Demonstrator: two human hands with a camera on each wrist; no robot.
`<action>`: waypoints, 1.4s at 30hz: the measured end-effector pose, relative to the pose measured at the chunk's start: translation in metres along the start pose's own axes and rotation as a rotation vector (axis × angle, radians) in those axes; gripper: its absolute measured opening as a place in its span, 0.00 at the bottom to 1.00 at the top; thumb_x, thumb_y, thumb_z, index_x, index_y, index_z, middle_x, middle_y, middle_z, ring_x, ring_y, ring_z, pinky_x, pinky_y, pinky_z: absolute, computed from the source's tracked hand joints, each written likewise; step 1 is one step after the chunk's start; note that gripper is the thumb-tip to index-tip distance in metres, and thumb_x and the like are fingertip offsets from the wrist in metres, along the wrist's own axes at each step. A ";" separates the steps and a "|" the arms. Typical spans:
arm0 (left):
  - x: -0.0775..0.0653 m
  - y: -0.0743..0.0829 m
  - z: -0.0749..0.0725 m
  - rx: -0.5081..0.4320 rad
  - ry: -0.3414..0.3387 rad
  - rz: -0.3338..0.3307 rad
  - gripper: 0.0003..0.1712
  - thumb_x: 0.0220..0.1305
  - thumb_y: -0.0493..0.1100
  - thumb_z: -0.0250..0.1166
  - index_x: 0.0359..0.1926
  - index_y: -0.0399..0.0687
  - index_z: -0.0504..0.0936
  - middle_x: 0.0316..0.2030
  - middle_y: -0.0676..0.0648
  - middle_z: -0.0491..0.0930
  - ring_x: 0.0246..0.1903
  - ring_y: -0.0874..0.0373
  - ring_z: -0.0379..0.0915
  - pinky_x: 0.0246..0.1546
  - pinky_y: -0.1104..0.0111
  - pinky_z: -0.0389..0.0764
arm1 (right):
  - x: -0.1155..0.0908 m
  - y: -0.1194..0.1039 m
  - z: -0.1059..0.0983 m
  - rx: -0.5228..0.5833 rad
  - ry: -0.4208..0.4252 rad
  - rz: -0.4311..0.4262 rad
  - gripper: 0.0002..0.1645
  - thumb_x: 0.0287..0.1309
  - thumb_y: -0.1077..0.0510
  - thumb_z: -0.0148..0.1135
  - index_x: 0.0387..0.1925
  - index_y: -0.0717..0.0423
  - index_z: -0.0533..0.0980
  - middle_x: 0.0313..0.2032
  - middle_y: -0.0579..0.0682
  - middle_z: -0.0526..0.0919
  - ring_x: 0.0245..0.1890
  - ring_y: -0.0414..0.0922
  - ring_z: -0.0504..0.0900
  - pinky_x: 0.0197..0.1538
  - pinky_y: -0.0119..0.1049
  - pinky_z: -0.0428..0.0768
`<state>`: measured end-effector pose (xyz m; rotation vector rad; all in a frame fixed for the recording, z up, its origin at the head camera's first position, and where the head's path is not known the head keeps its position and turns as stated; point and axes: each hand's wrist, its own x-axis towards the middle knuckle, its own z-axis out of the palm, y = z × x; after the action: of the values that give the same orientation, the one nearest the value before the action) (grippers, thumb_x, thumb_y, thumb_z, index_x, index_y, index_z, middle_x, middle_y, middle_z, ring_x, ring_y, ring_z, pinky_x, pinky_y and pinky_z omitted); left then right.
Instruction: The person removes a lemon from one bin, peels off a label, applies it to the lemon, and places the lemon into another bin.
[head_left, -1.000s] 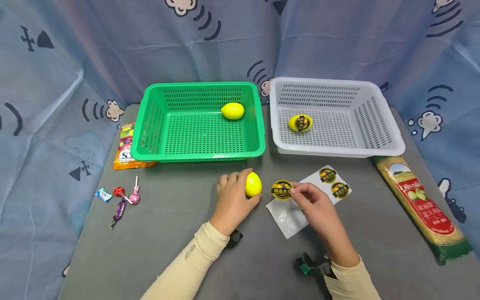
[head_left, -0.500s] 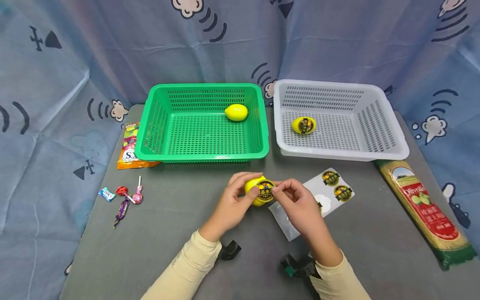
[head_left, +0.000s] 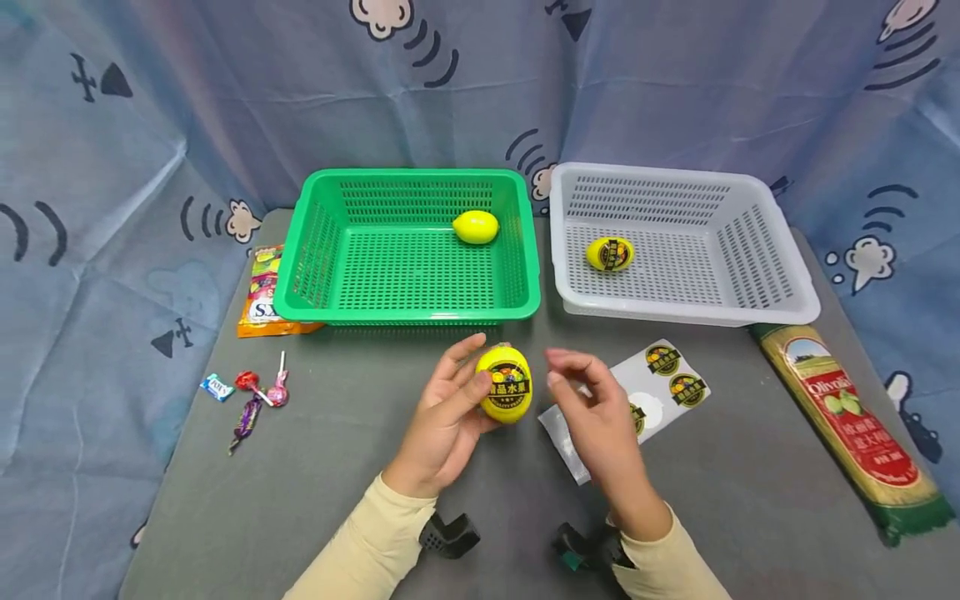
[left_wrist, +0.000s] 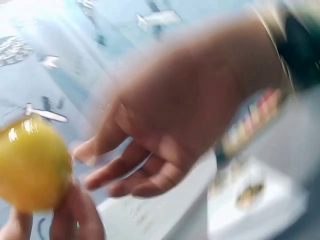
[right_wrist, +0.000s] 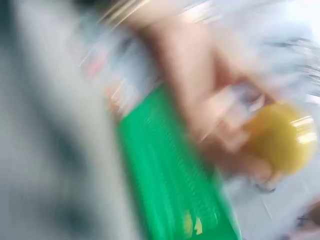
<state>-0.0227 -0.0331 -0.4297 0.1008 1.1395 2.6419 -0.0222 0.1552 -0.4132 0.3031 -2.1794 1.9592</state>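
Observation:
My left hand point(head_left: 438, 421) holds a yellow lemon point(head_left: 497, 357) above the table, thumb on its near side. A round black-and-gold sticker point(head_left: 508, 386) lies on the lemon's face, turned up toward the head view. To the right, apart from the lemon, is my right hand point(head_left: 600, 417), fingers loosely bent with nothing between them. Partly hidden behind that hand is a white sticker sheet point(head_left: 633, 368) with several round stickers and a blank circle. Both wrist views are blurred; the lemon point(left_wrist: 35, 165) looks plain from the left wrist side.
A green basket point(head_left: 408, 316) at the back holds one plain lemon point(head_left: 476, 227). Beside it, a white basket point(head_left: 686, 312) holds a stickered lemon point(head_left: 600, 252). Wrapped candies and lollipops point(head_left: 247, 400) and an orange candy bag point(head_left: 261, 308) lie left. An Olivoila pasta pack point(head_left: 851, 417) lies right.
My right hand brought the sticker from above the sheet onto the lemon and let go, then drew back slightly right. My left hand lifted the lemon and turned the stickered face upward.

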 end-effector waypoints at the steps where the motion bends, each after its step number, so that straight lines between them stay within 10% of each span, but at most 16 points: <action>1: 0.000 0.000 0.001 -0.013 0.034 -0.001 0.28 0.74 0.44 0.70 0.70 0.54 0.72 0.72 0.43 0.71 0.59 0.51 0.76 0.48 0.56 0.81 | 0.002 0.001 0.001 -0.105 0.045 -0.152 0.08 0.72 0.67 0.62 0.46 0.63 0.85 0.54 0.49 0.87 0.55 0.46 0.83 0.59 0.35 0.78; 4: 0.001 -0.004 0.005 -0.050 0.106 -0.001 0.28 0.73 0.41 0.71 0.70 0.51 0.72 0.71 0.43 0.70 0.56 0.52 0.79 0.48 0.58 0.83 | 0.007 -0.001 0.008 -0.357 0.097 -0.562 0.13 0.74 0.64 0.61 0.50 0.68 0.87 0.56 0.60 0.87 0.61 0.55 0.82 0.68 0.44 0.75; 7: 0.001 -0.010 0.010 -0.079 0.140 0.015 0.28 0.70 0.41 0.73 0.67 0.49 0.74 0.67 0.45 0.72 0.53 0.55 0.80 0.46 0.64 0.84 | 0.009 -0.002 0.018 -0.457 -0.066 -0.669 0.20 0.82 0.60 0.52 0.61 0.70 0.81 0.62 0.63 0.83 0.68 0.57 0.78 0.72 0.49 0.70; 18: -0.004 -0.013 0.014 -0.099 0.114 -0.023 0.40 0.63 0.50 0.76 0.70 0.46 0.69 0.66 0.45 0.74 0.54 0.52 0.80 0.49 0.60 0.84 | 0.010 0.014 0.000 -0.604 -0.328 -0.232 0.46 0.83 0.32 0.27 0.83 0.60 0.55 0.81 0.54 0.60 0.81 0.56 0.53 0.78 0.65 0.47; 24: -0.002 -0.016 0.011 -0.093 0.185 -0.057 0.36 0.66 0.50 0.74 0.68 0.46 0.69 0.65 0.45 0.75 0.54 0.53 0.81 0.48 0.60 0.85 | 0.004 0.005 0.007 -0.421 -0.167 -0.401 0.34 0.87 0.49 0.37 0.76 0.69 0.64 0.74 0.61 0.71 0.76 0.56 0.66 0.78 0.48 0.58; 31: -0.005 -0.025 0.011 -0.141 0.148 -0.022 0.43 0.61 0.51 0.77 0.70 0.45 0.66 0.59 0.46 0.79 0.49 0.57 0.82 0.41 0.69 0.83 | 0.003 0.012 0.025 -0.596 -0.177 -0.476 0.30 0.84 0.52 0.42 0.76 0.65 0.67 0.74 0.58 0.72 0.74 0.58 0.69 0.77 0.46 0.62; 37: -0.005 -0.024 0.007 -0.131 0.127 -0.004 0.43 0.63 0.51 0.77 0.71 0.46 0.64 0.59 0.46 0.79 0.47 0.56 0.81 0.41 0.70 0.83 | 0.007 0.016 0.017 -0.588 -0.255 -0.273 0.43 0.70 0.50 0.55 0.80 0.65 0.59 0.77 0.55 0.68 0.77 0.55 0.65 0.75 0.53 0.64; 42: -0.009 -0.022 -0.002 -0.106 0.161 -0.042 0.35 0.78 0.46 0.64 0.77 0.54 0.57 0.64 0.44 0.74 0.53 0.53 0.80 0.46 0.66 0.85 | 0.002 0.014 0.010 -0.638 -0.402 0.084 0.63 0.69 0.28 0.60 0.83 0.65 0.48 0.81 0.57 0.59 0.79 0.58 0.59 0.74 0.62 0.64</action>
<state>-0.0096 -0.0229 -0.4467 -0.1569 1.0335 2.7071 -0.0285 0.1471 -0.4267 0.5324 -2.9627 1.1979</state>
